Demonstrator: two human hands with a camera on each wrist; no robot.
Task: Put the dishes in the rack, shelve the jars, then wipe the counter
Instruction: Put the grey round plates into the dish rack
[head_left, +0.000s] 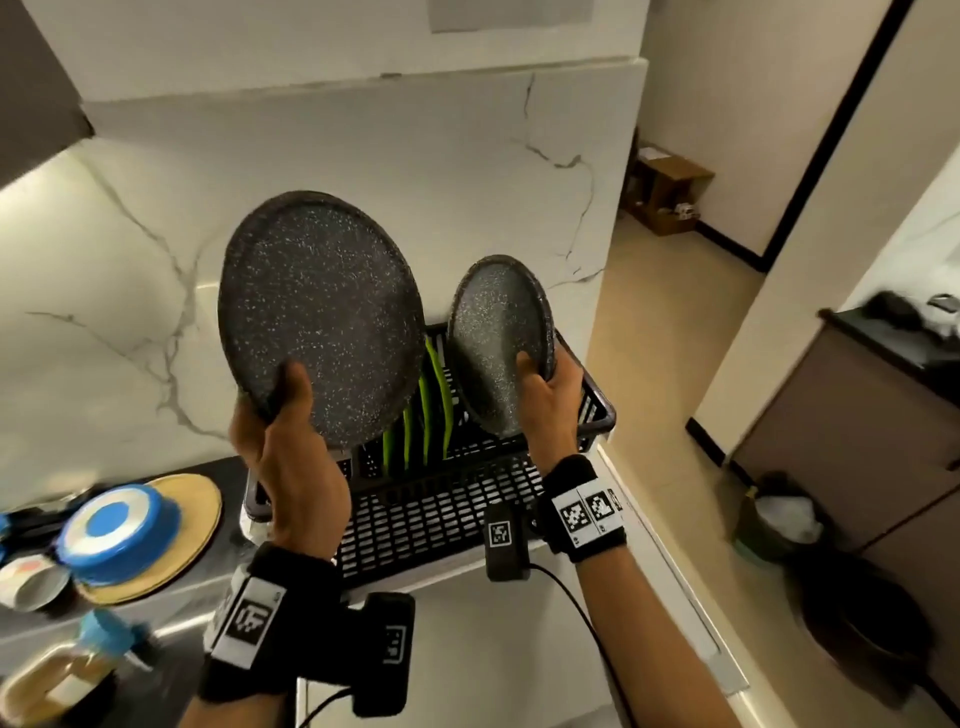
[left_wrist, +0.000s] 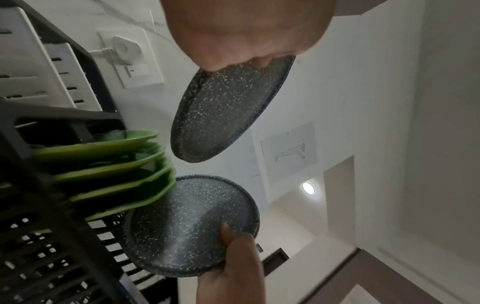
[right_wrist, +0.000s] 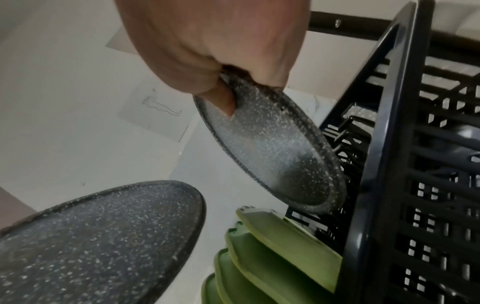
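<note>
My left hand (head_left: 291, 447) grips the big speckled plate (head_left: 319, 317) by its lower rim, right hand (head_left: 550, 400) grips the small speckled plate (head_left: 498, 343); both held upright over the black dish rack (head_left: 441, 514) w/ green plates (head_left: 431, 410) slotted inside, at the counter's right end.

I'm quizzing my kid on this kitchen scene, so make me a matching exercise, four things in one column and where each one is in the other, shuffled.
Things:
1. large speckled plate
2. small speckled plate
3. green plates
4. blue bowl

Places:
A. standing on edge in the black dish rack
B. on the counter, left of the rack
C. held up in the left hand
D. held in the right hand, over the rack

Pairs: 1-C, 2-D, 3-A, 4-B
</note>
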